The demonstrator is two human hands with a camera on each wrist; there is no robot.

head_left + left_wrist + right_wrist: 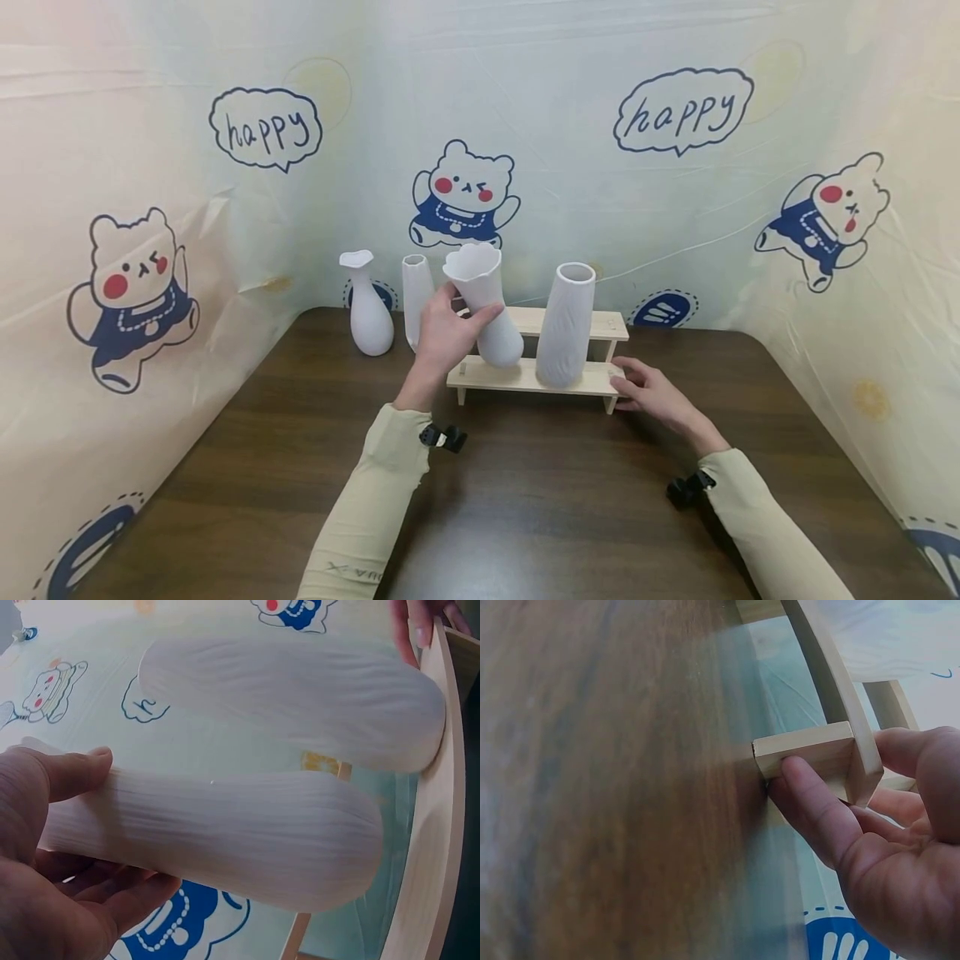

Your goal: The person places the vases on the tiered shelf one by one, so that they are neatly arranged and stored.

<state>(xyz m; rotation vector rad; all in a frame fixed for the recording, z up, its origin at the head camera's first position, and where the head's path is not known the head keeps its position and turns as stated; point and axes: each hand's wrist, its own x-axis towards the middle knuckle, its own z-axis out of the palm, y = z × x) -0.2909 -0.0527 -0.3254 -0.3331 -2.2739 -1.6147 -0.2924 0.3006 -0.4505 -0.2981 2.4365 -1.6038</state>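
Head view: L hand [448, 327] has the ruffled vase [501, 340] btwn thumb & fingers, gripping below the wavy rim; vase leans, base above the lower tier of the 2-tier wooden stand [487, 378]. R hand [654, 394] grips the stand's right end. Tall vase [566, 329] stands on that lower tier, near it. 2 more, a flared vase [371, 317] & a slim vase [415, 292], are left of the stand on the surface [525, 492]. All white, prob. ceramic: stiff, brittle, moderate wt. Rim's the chip risk, so hold under it, never by the edge.

L wrist view: thumb on 1 side, fingers on the other, up toward the neck; base apart from the board. Bulk of wt. is prob. low, so base could swing into the tall vase; a hold nearer the waist shld steady it. Fine ribbing prob. helps grip, tho smooth glaze could slip.

R wrist view: index finger lies along the stand's leg [814, 741], thumb by the board. Thin wood, stiff, prob. light & easily shoved; end + leg is a good brace pt.
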